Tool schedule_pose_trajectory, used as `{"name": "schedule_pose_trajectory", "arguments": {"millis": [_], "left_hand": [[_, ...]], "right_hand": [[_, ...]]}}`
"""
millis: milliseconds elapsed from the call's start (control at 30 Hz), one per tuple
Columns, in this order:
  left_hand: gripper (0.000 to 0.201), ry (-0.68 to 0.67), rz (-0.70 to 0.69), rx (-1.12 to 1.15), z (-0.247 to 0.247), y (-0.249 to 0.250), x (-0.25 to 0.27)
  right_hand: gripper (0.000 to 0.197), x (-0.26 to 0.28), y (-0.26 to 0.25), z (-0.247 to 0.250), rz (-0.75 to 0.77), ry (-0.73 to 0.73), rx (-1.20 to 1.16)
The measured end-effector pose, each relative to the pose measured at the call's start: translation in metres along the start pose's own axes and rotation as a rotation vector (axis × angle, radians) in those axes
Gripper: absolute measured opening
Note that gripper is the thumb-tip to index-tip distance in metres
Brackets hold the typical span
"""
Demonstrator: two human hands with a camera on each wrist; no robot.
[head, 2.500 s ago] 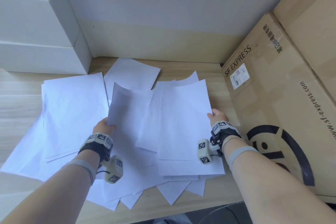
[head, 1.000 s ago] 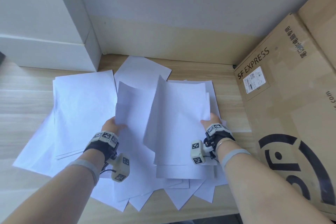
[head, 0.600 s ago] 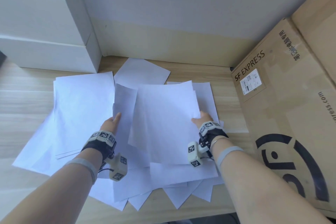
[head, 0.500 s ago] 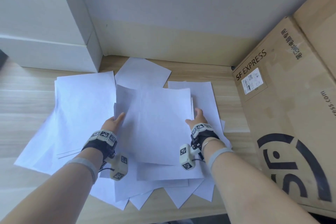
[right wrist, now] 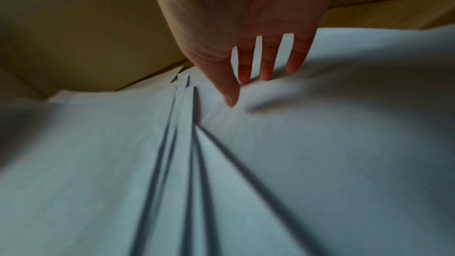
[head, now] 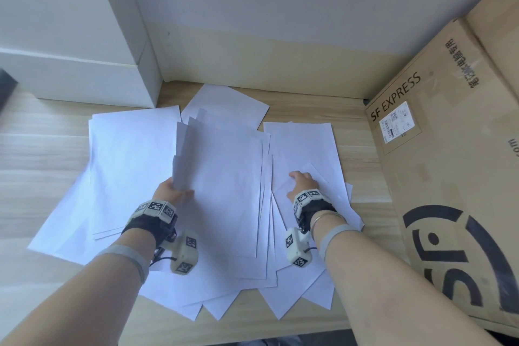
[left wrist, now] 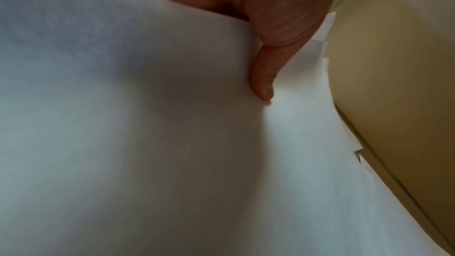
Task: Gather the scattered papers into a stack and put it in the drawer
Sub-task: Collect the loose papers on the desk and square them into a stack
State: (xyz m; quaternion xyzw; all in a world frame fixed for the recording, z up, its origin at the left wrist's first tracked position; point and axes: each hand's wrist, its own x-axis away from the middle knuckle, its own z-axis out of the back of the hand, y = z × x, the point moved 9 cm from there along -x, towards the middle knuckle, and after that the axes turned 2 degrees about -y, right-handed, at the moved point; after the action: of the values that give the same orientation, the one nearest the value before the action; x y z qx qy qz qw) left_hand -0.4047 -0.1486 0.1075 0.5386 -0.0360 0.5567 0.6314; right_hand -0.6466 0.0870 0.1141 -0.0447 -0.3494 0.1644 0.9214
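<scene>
Several white paper sheets (head: 132, 166) lie scattered and overlapping on the wooden desk (head: 42, 154). My left hand (head: 171, 191) pinches the left edge of a gathered bundle of sheets (head: 224, 177), thumb on top (left wrist: 263, 85), with that edge lifted off the desk. My right hand (head: 300, 182) is off the bundle and its straight fingertips (right wrist: 267, 73) press on a loose sheet (head: 306, 149) lying flat to the right. No drawer is in view.
A large SF Express cardboard box (head: 449, 163) stands close on the right. Stacked white boxes (head: 70, 45) fill the back left corner. The wall (head: 266, 8) runs behind the desk. The desk's front edge (head: 252, 331) is near my arms.
My right hand let go of the bundle's right edge after laying it over the left hand's sheets, then moved right onto a loose sheet. My left hand now pinches the merged bundle.
</scene>
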Motion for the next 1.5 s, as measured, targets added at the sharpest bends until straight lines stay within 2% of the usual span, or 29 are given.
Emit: {"name": "schedule_pose_trajectory", "arguments": {"millis": [100, 200, 300, 367, 600, 667, 733, 800, 867, 1000, 1067, 1133, 1200, 1267, 1300, 1333, 1400, 1500], "left_hand": [[0.031, 0.016, 0.016, 0.060, 0.010, -0.008, -0.004], [0.031, 0.024, 0.027, 0.080, 0.014, -0.013, -0.003], [0.029, 0.033, 0.018, 0.052, 0.014, -0.014, -0.002], [0.029, 0.044, 0.016, 0.038, 0.014, -0.016, -0.002], [0.029, 0.056, 0.031, 0.027, 0.011, -0.019, -0.001], [0.029, 0.058, 0.034, 0.035, 0.011, -0.019, -0.001], [0.028, 0.053, 0.036, 0.041, 0.011, -0.019, 0.000], [0.026, 0.044, 0.041, 0.048, 0.010, -0.019, 0.001], [0.025, 0.034, 0.049, 0.062, 0.009, -0.019, 0.001], [0.026, 0.032, 0.051, 0.089, 0.007, -0.021, 0.000], [0.026, 0.035, 0.047, 0.102, 0.005, -0.019, 0.000], [0.025, 0.028, 0.054, 0.122, 0.000, -0.017, 0.000], [0.026, 0.019, 0.058, 0.140, -0.004, -0.015, 0.000], [0.028, 0.012, 0.061, 0.143, -0.007, -0.013, -0.001], [0.028, 0.010, 0.060, 0.141, -0.009, -0.013, -0.001], [0.027, 0.010, 0.059, 0.138, -0.010, -0.012, -0.002], [0.026, 0.016, 0.053, 0.130, -0.012, -0.010, -0.002], [0.027, 0.025, 0.048, 0.123, -0.013, -0.010, -0.003]], "right_hand": [[0.059, 0.001, 0.005, -0.005, -0.006, -0.052, -0.009], [0.057, 0.004, -0.004, -0.012, 0.069, -0.059, -0.034], [0.071, 0.008, -0.017, -0.017, 0.177, -0.071, 0.134], [0.071, 0.011, -0.021, -0.018, 0.206, -0.068, 0.255], [0.042, 0.007, -0.020, -0.005, 0.230, 0.085, 0.445], [0.032, 0.006, -0.020, -0.001, 0.228, 0.053, 0.498], [0.022, 0.004, -0.012, -0.002, 0.162, -0.100, 0.472], [0.040, 0.002, 0.004, 0.005, 0.036, -0.186, 0.412], [0.040, 0.002, 0.018, 0.023, -0.057, -0.129, 0.352], [0.010, 0.010, 0.062, 0.052, -0.244, 0.027, 0.257], [0.017, 0.015, 0.088, 0.057, -0.346, 0.080, 0.121], [0.026, 0.018, 0.096, 0.051, -0.357, 0.074, -0.018], [0.015, 0.018, 0.096, 0.046, -0.315, 0.059, -0.134], [0.029, 0.010, 0.104, 0.038, -0.334, 0.051, -0.206], [0.035, 0.012, 0.107, 0.032, -0.361, -0.009, -0.188], [0.037, 0.014, 0.110, 0.033, -0.384, -0.006, -0.134], [0.034, 0.013, 0.103, 0.042, -0.322, 0.076, 0.052], [0.039, 0.018, 0.109, 0.044, -0.349, 0.044, -0.047]]}}
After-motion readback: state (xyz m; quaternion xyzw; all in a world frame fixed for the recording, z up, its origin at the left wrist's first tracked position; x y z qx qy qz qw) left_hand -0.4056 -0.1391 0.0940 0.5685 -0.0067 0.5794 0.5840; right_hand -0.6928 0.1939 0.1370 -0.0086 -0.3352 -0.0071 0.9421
